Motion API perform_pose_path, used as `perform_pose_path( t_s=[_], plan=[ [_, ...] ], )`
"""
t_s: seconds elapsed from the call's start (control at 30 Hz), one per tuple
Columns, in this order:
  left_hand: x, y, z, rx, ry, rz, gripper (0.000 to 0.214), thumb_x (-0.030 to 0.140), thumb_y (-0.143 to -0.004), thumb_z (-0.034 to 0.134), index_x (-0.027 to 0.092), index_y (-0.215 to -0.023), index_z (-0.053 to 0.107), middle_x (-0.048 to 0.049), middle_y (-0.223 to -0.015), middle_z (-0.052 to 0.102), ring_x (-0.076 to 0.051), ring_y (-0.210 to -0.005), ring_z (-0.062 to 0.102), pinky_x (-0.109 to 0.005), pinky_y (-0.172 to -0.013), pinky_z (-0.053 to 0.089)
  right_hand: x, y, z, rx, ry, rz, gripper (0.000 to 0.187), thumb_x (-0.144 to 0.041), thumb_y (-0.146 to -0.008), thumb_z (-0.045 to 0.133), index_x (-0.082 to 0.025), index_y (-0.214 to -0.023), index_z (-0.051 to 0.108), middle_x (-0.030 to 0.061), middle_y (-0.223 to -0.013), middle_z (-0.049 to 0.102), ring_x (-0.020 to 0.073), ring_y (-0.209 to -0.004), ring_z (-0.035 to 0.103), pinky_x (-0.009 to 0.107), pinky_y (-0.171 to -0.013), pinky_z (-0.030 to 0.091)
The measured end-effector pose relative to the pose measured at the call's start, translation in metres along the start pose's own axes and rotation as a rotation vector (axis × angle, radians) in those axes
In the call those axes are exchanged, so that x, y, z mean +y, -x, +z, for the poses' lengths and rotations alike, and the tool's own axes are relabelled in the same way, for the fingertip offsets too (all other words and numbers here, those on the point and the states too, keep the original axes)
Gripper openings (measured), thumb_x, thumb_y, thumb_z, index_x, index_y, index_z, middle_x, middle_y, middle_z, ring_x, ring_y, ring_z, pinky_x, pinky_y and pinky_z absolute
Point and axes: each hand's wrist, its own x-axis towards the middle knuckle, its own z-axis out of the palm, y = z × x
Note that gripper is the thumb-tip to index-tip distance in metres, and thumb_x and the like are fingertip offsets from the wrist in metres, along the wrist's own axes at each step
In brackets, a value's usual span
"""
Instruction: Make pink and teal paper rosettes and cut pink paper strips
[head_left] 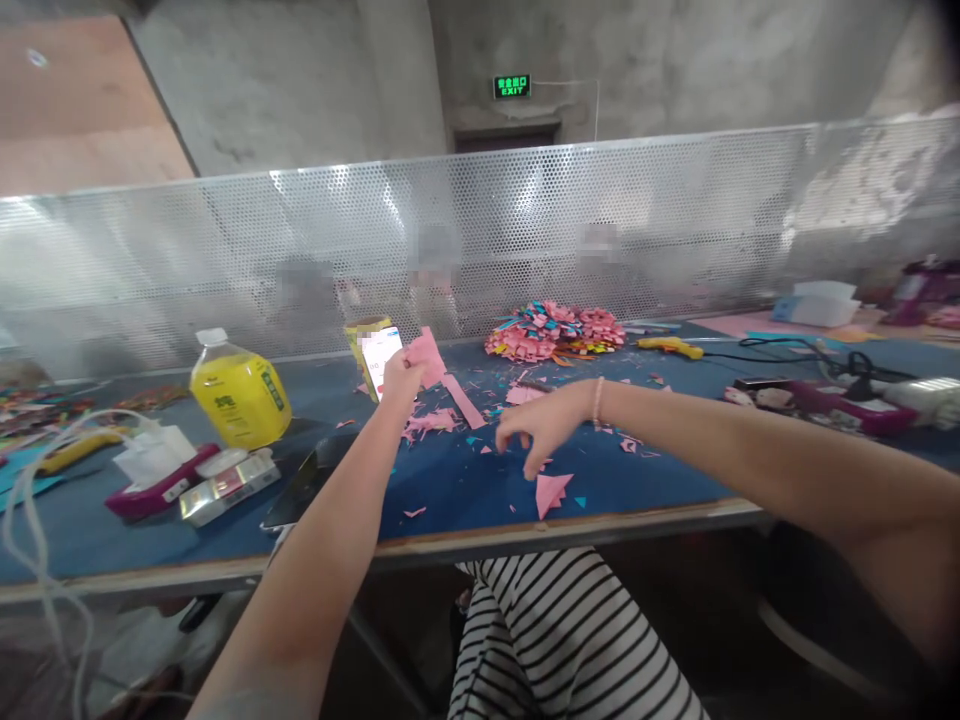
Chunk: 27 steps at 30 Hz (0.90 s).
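Observation:
My left hand (403,374) reaches over the blue table, its thumb and fingers pinching a piece of pink paper (426,356). Behind that hand a phone with a lit screen (381,352) leans against a yellow packet (358,345). My right hand (541,424) hovers above the tabletop with fingers bent downward and apart, nothing between them. A folded pink scrap (551,493) lies just below it near the table's front edge. Pink cuttings (435,421) and a pink paper strip (465,402) lie between my hands.
A heap of pink and coloured cut paper (551,332) sits at the back by a perforated metal screen (510,220). Leftward stand a yellow liquid bottle (238,395), a cigarette box (231,487) and a dark phone (304,485). A yellow glue gun (670,347) and cables lie rightward.

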Motion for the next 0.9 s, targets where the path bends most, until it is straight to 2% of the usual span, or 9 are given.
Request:
perform_pose_path(
  t_s=[0.1, 0.23, 0.3, 0.37, 0.47, 0.57, 0.7, 0.77, 0.9],
  plan=[
    [0.002, 0.003, 0.002, 0.033, -0.051, 0.015, 0.017, 0.015, -0.048, 0.059, 0.017, -0.061, 0.048, 0.0064, -0.050, 0.040, -0.010, -0.047, 0.041, -0.020, -0.045, 0.028, -0.002, 0.025, 0.012, -0.014, -0.018, 0.000, 0.057, -0.039, -0.058, 0.070, -0.017, -0.110, 0.059, 0.0088, -0.107, 0.055, 0.0192, -0.091, 0.055, 0.027, -0.079, 0.043],
    [0.007, 0.009, 0.001, 0.032, -0.164, 0.050, 0.014, 0.017, -0.050, 0.058, 0.017, -0.061, 0.050, 0.0061, -0.049, 0.040, -0.009, -0.047, 0.038, -0.020, -0.044, 0.025, -0.007, 0.044, 0.038, 0.109, -0.044, 0.041, 0.080, -0.054, -0.062, 0.065, -0.017, -0.130, 0.043, 0.0139, -0.129, 0.041, 0.0273, -0.120, 0.038, 0.036, -0.099, 0.032],
    [0.009, 0.010, 0.000, 0.014, -0.241, 0.062, 0.012, 0.019, -0.052, 0.057, 0.017, -0.063, 0.051, 0.0061, -0.049, 0.039, -0.009, -0.047, 0.037, -0.021, -0.044, 0.025, -0.011, 0.049, 0.056, 0.217, -0.072, 0.064, 0.074, -0.055, -0.075, 0.051, -0.017, -0.136, 0.032, 0.0146, -0.139, 0.030, 0.0262, -0.128, 0.030, 0.038, -0.103, 0.028],
    [0.010, 0.011, 0.000, -0.011, -0.312, 0.070, 0.012, 0.021, -0.054, 0.055, 0.017, -0.065, 0.052, 0.0062, -0.049, 0.039, -0.009, -0.046, 0.035, -0.021, -0.045, 0.024, -0.013, 0.051, 0.073, 0.347, -0.017, 0.073, 0.058, -0.048, -0.086, 0.037, -0.018, -0.136, 0.033, 0.0122, -0.143, 0.026, 0.0241, -0.132, 0.022, 0.040, -0.107, 0.021],
    [0.010, 0.012, 0.001, -0.020, -0.411, 0.104, 0.009, 0.022, -0.057, 0.055, 0.017, -0.062, 0.049, 0.0065, -0.049, 0.036, -0.009, -0.046, 0.033, -0.022, -0.045, 0.022, -0.011, 0.048, 0.085, 0.424, 0.088, 0.055, 0.043, -0.035, -0.092, 0.028, -0.020, -0.129, 0.045, 0.0083, -0.137, 0.038, 0.0188, -0.126, 0.034, 0.035, -0.106, 0.025],
    [0.007, 0.012, 0.003, -0.019, -0.487, 0.137, 0.013, 0.020, -0.057, 0.055, 0.018, -0.056, 0.042, 0.0063, -0.049, 0.035, -0.009, -0.047, 0.033, -0.023, -0.046, 0.022, -0.002, 0.041, 0.078, 0.446, 0.239, 0.138, 0.037, -0.027, -0.090, 0.032, -0.016, -0.116, 0.056, 0.0108, -0.119, 0.055, 0.0195, -0.109, 0.051, 0.034, -0.094, 0.037],
    [-0.001, 0.010, 0.004, -0.051, -0.483, 0.191, 0.013, 0.020, -0.059, 0.055, 0.018, -0.057, 0.042, 0.0060, -0.050, 0.035, -0.009, -0.049, 0.033, -0.023, -0.047, 0.022, 0.009, 0.024, 0.053, 0.365, 0.448, 0.278, 0.024, -0.023, -0.084, 0.042, -0.013, -0.092, 0.063, 0.0129, -0.093, 0.062, 0.0228, -0.087, 0.060, 0.034, -0.075, 0.044],
    [-0.003, 0.009, 0.003, -0.038, -0.473, 0.195, 0.013, 0.020, -0.058, 0.055, 0.018, -0.057, 0.042, 0.0063, -0.050, 0.034, -0.009, -0.049, 0.032, -0.023, -0.047, 0.022, 0.011, 0.010, 0.043, 0.367, 0.469, 0.294, 0.023, -0.022, -0.084, 0.042, -0.013, -0.089, 0.062, 0.0128, -0.092, 0.062, 0.0225, -0.087, 0.060, 0.032, -0.074, 0.044],
    [-0.002, 0.007, 0.000, -0.016, -0.433, 0.167, 0.010, 0.019, -0.058, 0.055, 0.017, -0.058, 0.045, 0.0062, -0.050, 0.036, -0.009, -0.049, 0.034, -0.023, -0.047, 0.023, 0.014, -0.024, 0.033, 0.432, 0.464, 0.251, 0.030, -0.023, -0.088, 0.036, -0.009, -0.104, 0.057, 0.0159, -0.104, 0.060, 0.0222, -0.099, 0.056, 0.032, -0.084, 0.041]
  ],
)
